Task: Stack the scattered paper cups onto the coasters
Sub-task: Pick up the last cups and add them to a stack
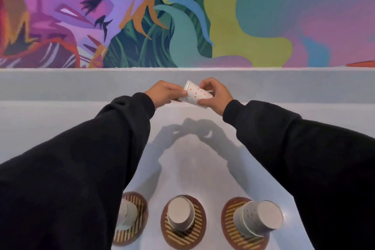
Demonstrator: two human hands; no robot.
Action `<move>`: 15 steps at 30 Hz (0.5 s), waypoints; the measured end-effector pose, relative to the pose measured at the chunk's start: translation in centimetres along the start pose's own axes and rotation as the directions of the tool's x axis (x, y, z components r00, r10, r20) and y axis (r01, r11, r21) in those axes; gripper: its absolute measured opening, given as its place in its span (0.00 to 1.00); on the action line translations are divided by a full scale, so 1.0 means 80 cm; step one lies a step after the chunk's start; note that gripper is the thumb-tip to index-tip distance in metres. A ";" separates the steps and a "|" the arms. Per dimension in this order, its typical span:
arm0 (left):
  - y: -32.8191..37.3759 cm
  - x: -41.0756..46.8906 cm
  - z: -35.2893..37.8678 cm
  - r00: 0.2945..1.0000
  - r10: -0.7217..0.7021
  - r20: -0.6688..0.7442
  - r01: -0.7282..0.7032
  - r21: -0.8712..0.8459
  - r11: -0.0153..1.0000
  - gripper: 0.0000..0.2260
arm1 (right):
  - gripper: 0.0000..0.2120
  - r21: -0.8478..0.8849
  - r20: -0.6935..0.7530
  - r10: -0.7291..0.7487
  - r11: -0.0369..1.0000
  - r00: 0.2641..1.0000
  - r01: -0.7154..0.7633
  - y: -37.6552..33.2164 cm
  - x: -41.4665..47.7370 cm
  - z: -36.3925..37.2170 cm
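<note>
A white paper cup stack with orange dots [195, 94] is held tilted in the air above the far part of the table. My left hand [165, 92] pinches its rim end and my right hand [216, 95] grips its base end. Near the front edge lie three round striped coasters. The left coaster [138, 229] bears upside-down cups [127, 214], partly hidden by my left sleeve. An upside-down cup stack [181, 215] stands on the middle coaster [183, 237]. The right coaster [229, 219] carries an upside-down cup stack [257, 218].
The pale table [194, 158] runs back to a low ledge [81, 85] under a colourful mural wall [243, 16]. My dark sleeves cover both sides of the table in front.
</note>
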State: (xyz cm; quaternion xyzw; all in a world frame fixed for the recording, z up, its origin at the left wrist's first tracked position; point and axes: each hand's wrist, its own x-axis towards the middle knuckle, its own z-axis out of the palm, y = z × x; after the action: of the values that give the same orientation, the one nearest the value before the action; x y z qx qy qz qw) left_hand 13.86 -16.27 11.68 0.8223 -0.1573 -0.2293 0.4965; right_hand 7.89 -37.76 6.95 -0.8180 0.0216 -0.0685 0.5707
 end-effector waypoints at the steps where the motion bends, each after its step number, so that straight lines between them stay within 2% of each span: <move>1: 0.006 -0.013 -0.006 1.000 -0.002 0.002 0.002 -0.012 1.000 0.08 | 0.20 0.013 0.008 -0.020 1.000 1.000 0.020 -0.013 -0.007 -0.001; 5: 0.023 -0.074 -0.028 1.000 0.022 0.005 -0.022 -0.088 0.996 0.08 | 0.20 0.117 0.079 -0.099 0.989 0.992 0.089 -0.059 -0.044 -0.003; 8: 0.037 -0.124 -0.033 0.997 0.070 -0.041 -0.074 -0.088 0.993 0.13 | 0.18 0.221 0.131 -0.136 0.970 0.982 0.105 -0.099 -0.075 0.003; 12: 0.046 -0.196 -0.031 0.952 0.176 -0.251 -0.142 0.146 0.979 0.31 | 0.16 0.255 0.152 -0.164 0.959 0.975 0.122 -0.141 -0.114 0.019; 14: 0.040 -0.226 -0.034 0.941 0.268 -0.208 -0.198 0.303 0.932 0.37 | 0.17 0.285 0.167 -0.165 0.952 0.972 0.112 -0.154 -0.138 0.034; 15: 0.035 -0.239 -0.035 0.932 0.318 -0.171 -0.232 0.390 0.891 0.37 | 0.17 0.293 0.169 -0.160 0.950 0.972 0.105 -0.160 -0.150 0.043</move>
State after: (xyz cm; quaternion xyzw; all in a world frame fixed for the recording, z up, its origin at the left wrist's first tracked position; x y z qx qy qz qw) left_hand -0.86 -6.18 19.52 0.8899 -0.2538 -0.0260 0.3782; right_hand -4.05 -28.73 16.71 -0.7306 -0.0985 -0.0305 0.6750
